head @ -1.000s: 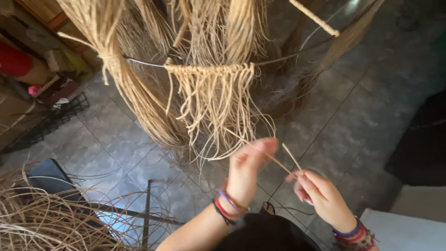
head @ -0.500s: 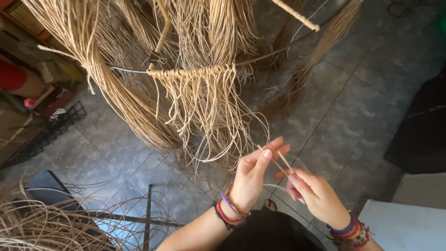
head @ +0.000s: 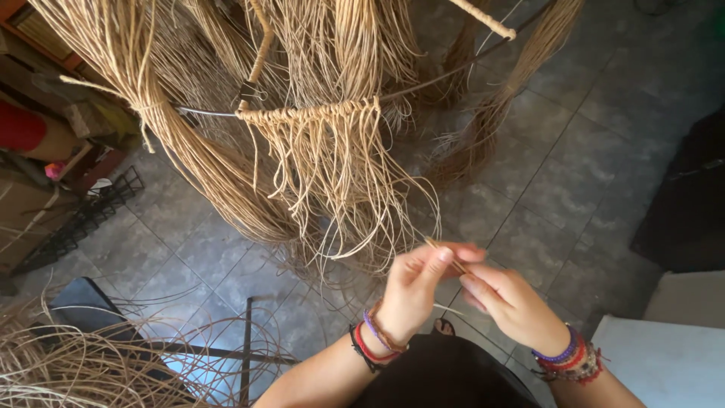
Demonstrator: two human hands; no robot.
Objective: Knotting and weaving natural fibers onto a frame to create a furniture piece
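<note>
My left hand (head: pixel 417 291) and my right hand (head: pixel 512 304) meet at the lower middle of the view. Both pinch one thin tan fibre strand (head: pixel 445 255) between thumb and fingertips; its tip pokes up to the left. Coloured bracelets ring both wrists. Above the hands, a fringe of tan cords (head: pixel 332 170) hangs knotted along a thin metal wire (head: pixel 453 69). Thick bundles of the same fibre (head: pixel 174 143) hang to the left and behind it.
Grey stone floor tiles (head: pixel 574 159) lie below. Loose coiled fibre (head: pixel 68 370) sits at the lower left over a dark metal frame (head: pixel 247 347). A black wire rack (head: pixel 83 223) and boxes stand at the left. A white surface (head: pixel 664 359) is at the lower right.
My hands have drawn closer together, and the strand between them now shows shorter. The view has shifted, so the hanging fringe sits higher and more to the left.
</note>
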